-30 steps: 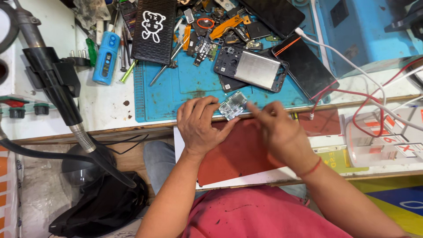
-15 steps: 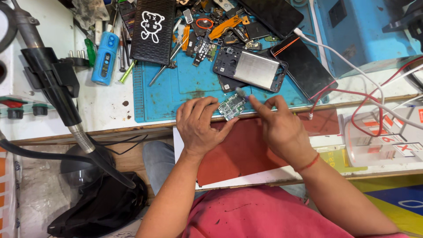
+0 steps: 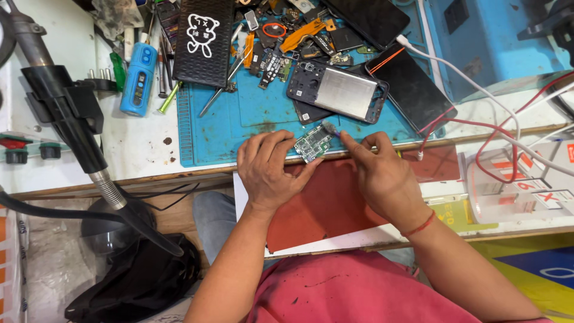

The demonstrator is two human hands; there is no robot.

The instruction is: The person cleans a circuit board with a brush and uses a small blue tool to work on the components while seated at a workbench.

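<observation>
My left hand (image 3: 269, 170) sits at the centre of the frame, fingers curled around the left edge of a small green circuit board (image 3: 313, 143), pinching it closed. The board tilts, its lower end over the front edge of the blue work mat (image 3: 239, 119).

My right hand (image 3: 382, 173), just right of centre, is pinched tight on a small brush (image 3: 329, 127); its bristled grey tip touches the board's upper right corner. A red thread band (image 3: 418, 226) circles that wrist.

Below both hands, a dark red sheet (image 3: 323, 206) lies on a white board, lower centre.

Just above the circuit board, upper centre: a disassembled phone frame (image 3: 338, 93) with a silver metal plate, lying flat on the mat. A black phone (image 3: 412, 90) lies slanted beside it on the right, touching its corner.

Top centre: a clutter of small parts, an orange flex strip (image 3: 302, 34), tweezers (image 3: 224, 84).

Upper left of centre: a black phone case with a white bear drawing (image 3: 203, 39). Left of it, a small blue handheld device (image 3: 136, 78) on the white bench.

Far left: a black hot-air handle on a ribbed hose (image 3: 66, 113), slanting down towards lower left.

Right side: a white cable (image 3: 460, 72) and red wires (image 3: 508, 125) run across the bench towards a clear plastic container (image 3: 514, 185).
</observation>
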